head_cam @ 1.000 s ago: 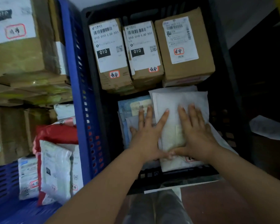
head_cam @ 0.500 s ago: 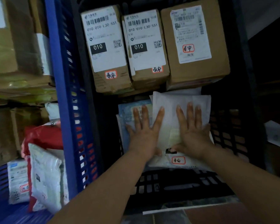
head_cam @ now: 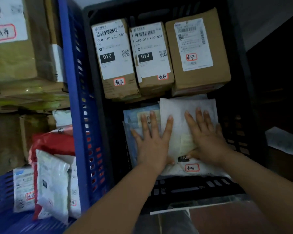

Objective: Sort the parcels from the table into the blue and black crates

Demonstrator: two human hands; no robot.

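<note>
Hands are pressing flat on a white parcel (head_cam: 186,112) inside the black crate (head_cam: 98,68), at 5 o'clock of the view. The left hand (head_cam: 152,142) is lying with fingers (head_cam: 167,127) straight and spread wide, partly over a blue parcel (head_cam: 134,115) just beside. The right hand (head_cam: 205,137) is also resting with fingers straight, holding nothing. Three cardboard boxes (head_cam: 198,78) are standing at 12 o'clock in this crate. The blue crate (head_cam: 74,98) at 9 o'clock is keeping a red parcel (head_cam: 52,144) and white bags (head_cam: 52,184).
</note>
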